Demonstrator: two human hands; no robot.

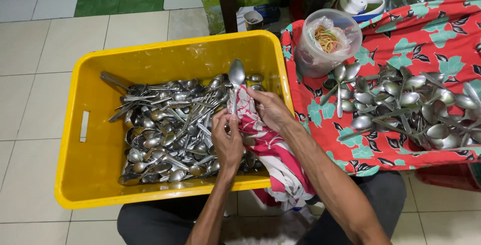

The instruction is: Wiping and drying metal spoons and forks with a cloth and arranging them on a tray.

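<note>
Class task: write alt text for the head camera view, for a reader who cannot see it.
A seated person's left hand holds a metal spoon upright while the right hand wipes it with a floral cloth, above a yellow crate of cutlery. More spoons lie on a red cloth beside it.

Bare forearms, no sleeves, dark grey trousers (pixel 150 222)

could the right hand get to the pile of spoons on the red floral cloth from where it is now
Probably yes. The right hand is wrapped in a rag by the yellow crate, and the spoon pile lies uncovered just to its right, with nothing between them.
</note>
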